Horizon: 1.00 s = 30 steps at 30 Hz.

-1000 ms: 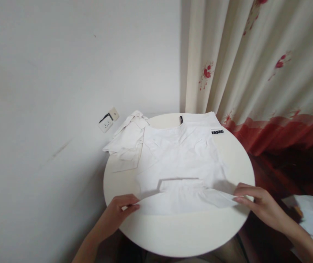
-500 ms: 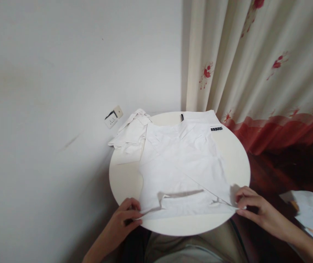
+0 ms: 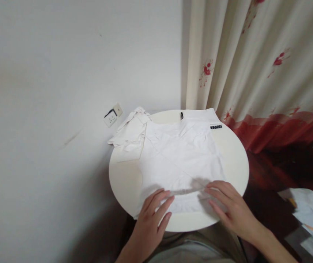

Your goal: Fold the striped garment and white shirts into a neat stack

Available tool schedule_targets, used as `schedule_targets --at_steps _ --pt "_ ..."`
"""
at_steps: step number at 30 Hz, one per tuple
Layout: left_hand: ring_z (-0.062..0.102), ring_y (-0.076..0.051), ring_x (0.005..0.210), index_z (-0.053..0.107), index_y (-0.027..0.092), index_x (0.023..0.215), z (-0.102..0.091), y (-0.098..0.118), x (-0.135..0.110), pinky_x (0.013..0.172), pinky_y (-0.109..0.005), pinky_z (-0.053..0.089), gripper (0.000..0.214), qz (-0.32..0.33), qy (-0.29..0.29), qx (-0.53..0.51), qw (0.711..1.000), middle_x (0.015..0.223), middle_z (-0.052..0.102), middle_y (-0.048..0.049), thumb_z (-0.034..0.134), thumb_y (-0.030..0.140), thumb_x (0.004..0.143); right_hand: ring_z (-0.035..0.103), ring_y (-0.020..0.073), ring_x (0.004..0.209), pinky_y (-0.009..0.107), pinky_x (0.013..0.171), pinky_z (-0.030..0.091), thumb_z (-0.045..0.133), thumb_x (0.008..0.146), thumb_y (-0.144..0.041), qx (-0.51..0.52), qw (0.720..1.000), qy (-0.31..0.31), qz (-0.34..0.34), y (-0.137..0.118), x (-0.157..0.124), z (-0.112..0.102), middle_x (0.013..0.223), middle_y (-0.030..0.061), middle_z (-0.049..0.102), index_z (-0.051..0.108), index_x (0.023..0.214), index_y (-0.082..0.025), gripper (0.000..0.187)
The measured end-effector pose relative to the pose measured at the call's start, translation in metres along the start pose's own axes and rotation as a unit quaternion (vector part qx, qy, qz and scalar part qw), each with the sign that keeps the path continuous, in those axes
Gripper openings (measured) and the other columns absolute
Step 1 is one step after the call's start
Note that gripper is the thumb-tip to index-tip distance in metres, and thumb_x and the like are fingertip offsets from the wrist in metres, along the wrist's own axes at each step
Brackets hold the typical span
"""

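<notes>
A white garment lies spread on a round white table. It has a small black label near its far right corner. My left hand rests flat on the garment's near left part, fingers stretched out and open. On the near right part my right hand lies flat too, fingers spread. Both hands press on the cloth near the table's front edge and hold nothing.
A second crumpled white garment hangs over the table's far left edge. A wall socket sits on the white wall behind. A cream curtain with red flowers hangs at the right. Light cloth or paper lies at the lower right.
Both hands let go of the garment's near corners and moved inward. They now lie flat and open on the cloth, which has settled onto the table.
</notes>
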State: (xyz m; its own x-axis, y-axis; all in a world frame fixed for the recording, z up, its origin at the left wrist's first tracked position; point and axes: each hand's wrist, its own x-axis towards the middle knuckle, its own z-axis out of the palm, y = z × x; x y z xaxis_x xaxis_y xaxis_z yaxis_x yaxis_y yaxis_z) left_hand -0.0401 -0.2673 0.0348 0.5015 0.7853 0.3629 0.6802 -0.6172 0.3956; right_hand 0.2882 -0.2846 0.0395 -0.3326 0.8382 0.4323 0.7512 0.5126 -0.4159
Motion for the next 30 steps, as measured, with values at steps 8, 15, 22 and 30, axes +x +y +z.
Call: schedule_targets --at_steps 8,15,22,30 --pt "0.064 -0.019 0.075 0.072 0.019 0.090 0.013 -0.012 0.045 0.071 -0.031 0.051 0.014 -0.188 -0.089 -0.159 0.965 0.085 0.072 -0.0034 0.060 0.027 0.091 0.061 0.0274 0.095 0.046 0.085 0.047 0.057 0.098 -0.031 -0.030 0.989 -0.096 0.107 -0.003 0.030 0.039 0.095 0.0074 0.068 0.067 0.093 -0.021 0.015" --pt "0.063 -0.019 0.073 0.068 0.020 0.088 0.020 -0.013 0.048 0.070 -0.030 0.049 0.012 -0.217 -0.084 -0.183 0.955 0.081 0.070 -0.0016 0.059 0.027 0.090 0.061 0.0175 0.077 0.030 0.070 0.049 0.050 0.099 -0.021 0.130 0.977 -0.064 0.157 -0.002 0.029 0.033 0.088 0.0032 0.061 0.056 0.084 -0.022 0.017" --pt "0.068 -0.022 0.095 0.066 0.019 0.108 0.033 -0.015 0.039 0.086 -0.036 0.055 0.023 -0.158 -0.055 -0.064 0.984 0.108 0.069 -0.0074 0.056 0.011 0.089 0.064 0.0197 0.082 0.034 0.074 0.055 0.051 0.098 -0.019 0.074 0.991 -0.009 0.107 0.010 0.030 0.057 0.099 0.0061 0.061 0.061 0.101 -0.022 0.011" --pt "0.040 -0.027 0.144 0.044 0.022 0.149 0.043 0.023 0.027 0.117 -0.052 0.037 0.050 0.032 -0.062 0.113 0.991 0.154 0.048 -0.0075 0.048 0.019 0.100 0.053 0.0276 0.129 0.050 0.105 0.049 0.041 0.094 -0.006 -0.054 0.996 0.045 0.045 -0.021 0.011 0.066 0.138 0.0136 0.059 0.057 0.135 -0.020 0.047"
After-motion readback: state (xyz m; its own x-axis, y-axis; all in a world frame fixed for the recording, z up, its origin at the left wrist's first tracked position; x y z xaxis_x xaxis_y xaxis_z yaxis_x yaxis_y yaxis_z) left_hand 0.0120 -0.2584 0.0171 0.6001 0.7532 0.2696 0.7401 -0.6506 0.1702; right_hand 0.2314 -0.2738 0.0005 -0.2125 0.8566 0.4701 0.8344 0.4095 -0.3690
